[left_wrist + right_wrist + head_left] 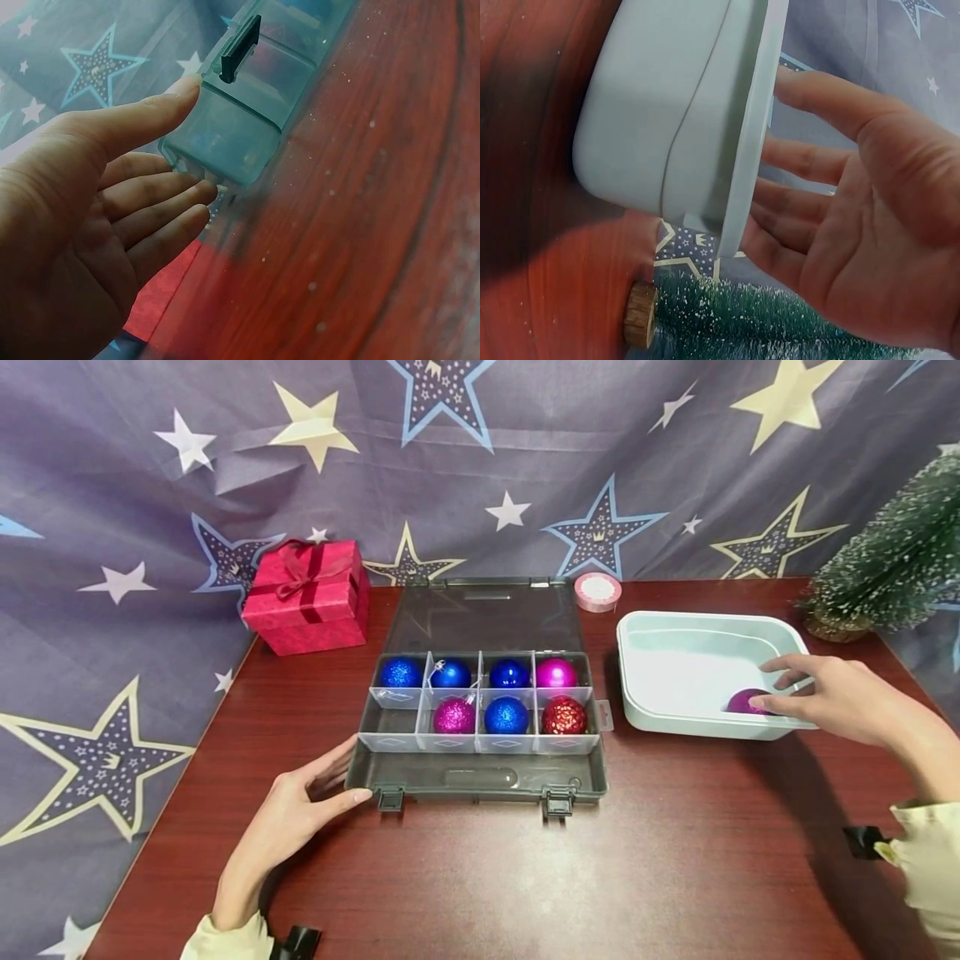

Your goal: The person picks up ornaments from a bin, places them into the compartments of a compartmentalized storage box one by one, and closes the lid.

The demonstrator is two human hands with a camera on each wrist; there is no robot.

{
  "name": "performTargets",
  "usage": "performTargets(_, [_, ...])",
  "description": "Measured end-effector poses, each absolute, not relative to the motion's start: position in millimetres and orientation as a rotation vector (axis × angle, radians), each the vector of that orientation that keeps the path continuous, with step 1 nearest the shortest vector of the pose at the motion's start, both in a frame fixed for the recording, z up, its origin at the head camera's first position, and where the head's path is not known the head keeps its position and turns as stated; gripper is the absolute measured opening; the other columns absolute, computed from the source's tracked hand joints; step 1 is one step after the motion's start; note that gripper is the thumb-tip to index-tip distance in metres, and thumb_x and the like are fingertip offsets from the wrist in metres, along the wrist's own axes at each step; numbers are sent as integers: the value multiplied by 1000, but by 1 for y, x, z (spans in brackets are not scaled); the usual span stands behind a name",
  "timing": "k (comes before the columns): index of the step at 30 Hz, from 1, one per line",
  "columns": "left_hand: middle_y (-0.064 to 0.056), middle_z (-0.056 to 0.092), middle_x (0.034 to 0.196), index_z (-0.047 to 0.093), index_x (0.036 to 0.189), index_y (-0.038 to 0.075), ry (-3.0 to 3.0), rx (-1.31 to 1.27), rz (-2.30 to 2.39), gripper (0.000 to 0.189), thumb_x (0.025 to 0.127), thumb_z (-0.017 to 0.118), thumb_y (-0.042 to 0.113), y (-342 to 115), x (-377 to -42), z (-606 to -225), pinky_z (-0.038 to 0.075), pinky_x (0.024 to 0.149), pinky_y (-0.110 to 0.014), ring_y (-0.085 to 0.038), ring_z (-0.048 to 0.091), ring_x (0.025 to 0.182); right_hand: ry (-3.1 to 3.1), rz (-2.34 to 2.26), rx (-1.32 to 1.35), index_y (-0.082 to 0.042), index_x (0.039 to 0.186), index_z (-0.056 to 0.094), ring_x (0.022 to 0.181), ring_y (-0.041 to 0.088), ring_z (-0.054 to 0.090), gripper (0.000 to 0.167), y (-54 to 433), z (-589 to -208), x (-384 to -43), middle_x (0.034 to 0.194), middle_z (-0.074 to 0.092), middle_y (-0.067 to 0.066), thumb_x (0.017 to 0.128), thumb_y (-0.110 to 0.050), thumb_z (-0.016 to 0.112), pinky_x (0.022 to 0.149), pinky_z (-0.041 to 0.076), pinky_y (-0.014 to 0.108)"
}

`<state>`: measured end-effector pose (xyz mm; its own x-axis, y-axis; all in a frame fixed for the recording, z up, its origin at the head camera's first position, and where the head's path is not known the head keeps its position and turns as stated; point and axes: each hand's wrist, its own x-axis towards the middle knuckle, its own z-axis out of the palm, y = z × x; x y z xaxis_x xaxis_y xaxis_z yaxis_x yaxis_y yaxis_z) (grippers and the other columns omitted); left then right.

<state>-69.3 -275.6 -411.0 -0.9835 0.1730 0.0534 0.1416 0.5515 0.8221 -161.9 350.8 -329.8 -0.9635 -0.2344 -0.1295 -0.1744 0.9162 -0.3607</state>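
Note:
A clear grey divided box [420,768] lies with its lid back and its front latches facing me. Its back row holds blue balls [401,672] and a pink ball [557,673]; in the front row sit a magenta glitter ball [454,716], a blue glitter ball [506,716] and a red glitter ball [565,716]. The front-left compartment shows no ball. My left hand [296,810] is at the box's front-left corner, fingers extended and thumb at the edge. Over the right end of a pale tub [675,720], my right hand [847,697] reaches in, thumb at a purple ball [742,700].
A red gift box [307,602] with a ribbon stands at the back left. Behind the divided box's right side lies a pink ribbon roll [597,592]. A small frosted tree [892,552] stands at the back right, before a star-patterned cloth [510,460].

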Motion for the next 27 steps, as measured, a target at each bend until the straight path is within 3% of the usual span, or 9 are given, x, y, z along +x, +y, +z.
performTargets(7, [-7, 63, 140, 52, 154, 17, 2738, 286, 1443, 73, 90, 85, 26, -277, -71, -412, 49, 94, -13, -14, 66, 119, 2861, -483, -379, 11, 130, 60, 93, 38, 69, 56, 346, -331, -170, 101, 73, 19, 95, -29, 77, 76, 52, 46])
performTargets(14, [-11, 63, 140, 52, 154, 16, 2733, 313, 1467, 71, 90, 84, 22, -275, -70, -412, 49, 94, -14, -18, 66, 119, 2755, -585, -427, 10, 128, 62, 90, 26, 68, 46, 342, -341, -179, 99, 73, 9, 95, -20, 75, 74, 52, 35])
performTargets(27, [-10, 63, 140, 52, 154, 17, 2727, 307, 1477, 71, 90, 84, 21, -275, -69, -411, 50, 94, -14, -18, 66, 119, 2775, -704, -538, 2, 125, 70, 99, 25, 65, 38, 334, -350, -187, 107, 73, 11, 95, -20, 76, 77, 52, 29])
